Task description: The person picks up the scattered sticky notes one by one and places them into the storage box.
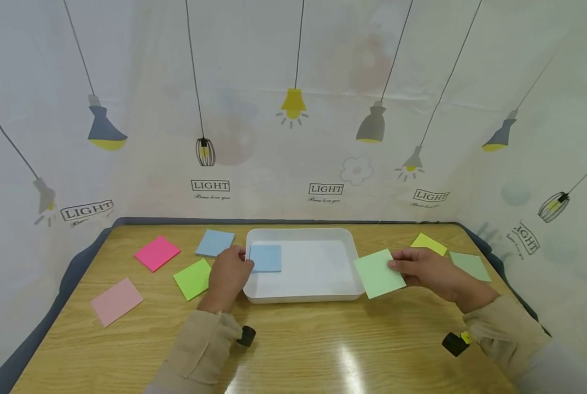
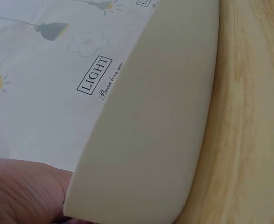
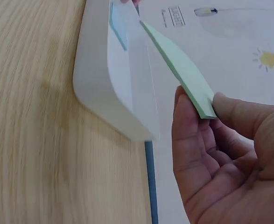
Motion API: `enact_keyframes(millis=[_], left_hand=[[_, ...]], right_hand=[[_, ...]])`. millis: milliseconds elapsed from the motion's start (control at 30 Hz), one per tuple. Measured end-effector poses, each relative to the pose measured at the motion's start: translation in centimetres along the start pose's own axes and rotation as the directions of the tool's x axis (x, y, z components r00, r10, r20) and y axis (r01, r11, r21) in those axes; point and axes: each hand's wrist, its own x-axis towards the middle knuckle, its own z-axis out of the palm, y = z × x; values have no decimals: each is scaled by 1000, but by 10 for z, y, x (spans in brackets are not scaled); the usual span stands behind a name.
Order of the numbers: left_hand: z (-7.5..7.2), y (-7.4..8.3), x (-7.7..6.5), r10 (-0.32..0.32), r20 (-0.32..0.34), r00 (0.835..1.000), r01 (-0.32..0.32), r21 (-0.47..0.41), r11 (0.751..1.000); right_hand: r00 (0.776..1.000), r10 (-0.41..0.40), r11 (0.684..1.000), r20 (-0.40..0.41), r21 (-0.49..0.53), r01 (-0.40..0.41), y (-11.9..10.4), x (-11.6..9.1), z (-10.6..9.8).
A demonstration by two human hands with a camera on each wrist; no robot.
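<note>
Lying on the desk (image 1: 303, 339) at left are a pink pad (image 1: 117, 302), magenta pad (image 1: 157, 253), lime pad (image 1: 192, 279) and blue pad (image 1: 215, 243). The left hand's (image 1: 228, 273) fingers grip the left rim of the white tray (image 1: 318, 260), beside the inner blue pad (image 1: 267, 258). The right hand's (image 1: 427, 268) fingers pinch a raised green pad (image 1: 378, 273) near the tray's right end; a yellow pad (image 1: 430, 244) and mint pad (image 1: 471, 266) lie far right.
</note>
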Motion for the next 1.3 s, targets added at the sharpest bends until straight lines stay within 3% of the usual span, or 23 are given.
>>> enact_keyframes(millis=[267,500,767,1300], left_hand=[[-1,-2,2,-3,3,1000,3,16,1000],[-3,-1,2,-17,2,1000,17,31,999],[-4,1,2,-25,7,1000,25,31,999],[0,0,6,-55,17,998,55,3,999]], right_hand=[[1000,17,999,0,51,-17,-28,31,18],[999,-21,998,36,59,19,-55,61,35],[1000,13,998,13,65,-13,-81,92,55],[994,85,990,-69,119,-77,-91,136,98]])
